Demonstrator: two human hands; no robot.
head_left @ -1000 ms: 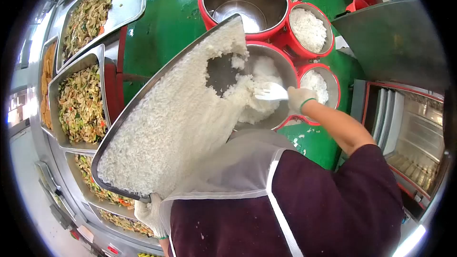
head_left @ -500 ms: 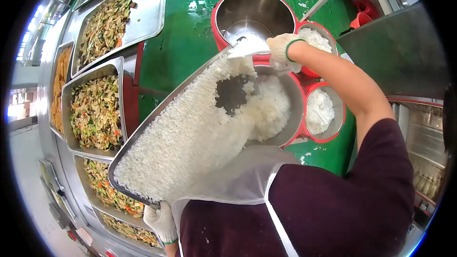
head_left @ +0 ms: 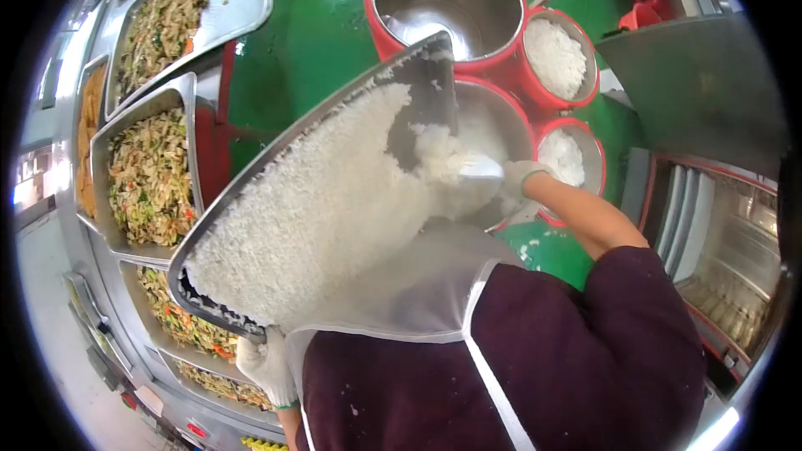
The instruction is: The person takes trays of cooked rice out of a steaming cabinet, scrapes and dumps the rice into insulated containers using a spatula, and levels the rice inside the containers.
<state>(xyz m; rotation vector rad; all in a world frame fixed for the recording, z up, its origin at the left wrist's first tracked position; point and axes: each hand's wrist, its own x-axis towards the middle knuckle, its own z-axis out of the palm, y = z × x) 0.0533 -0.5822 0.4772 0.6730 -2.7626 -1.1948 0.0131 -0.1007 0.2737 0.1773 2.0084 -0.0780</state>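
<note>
A deep metal tray [head_left: 292, 129] of white rice [head_left: 301, 209] tilts across the front of my body, its far end over the rim of a red-walled steel pot [head_left: 514, 113]. My left hand [head_left: 269, 367], in a knitted glove, grips the tray's near end. My gloved right hand [head_left: 522, 175] is closed around a white scoop [head_left: 480, 167] at the tray's open end, above the pot. Clumped rice lies beside the scoop and in the pot. The scoop's handle is mostly hidden by my hand.
A larger red pot [head_left: 451, 0] holding no rice stands beyond. Two smaller red pots, the far one [head_left: 555, 58] and the near one [head_left: 561, 159], hold rice. Trays of mixed vegetables [head_left: 150, 175] line the left counter. Rice bits lie on the green floor [head_left: 292, 42].
My right hand and the scoop have swung down from the tray's far corner to above the pot. More bare metal shows at the tray's far end, where rice has shifted.
</note>
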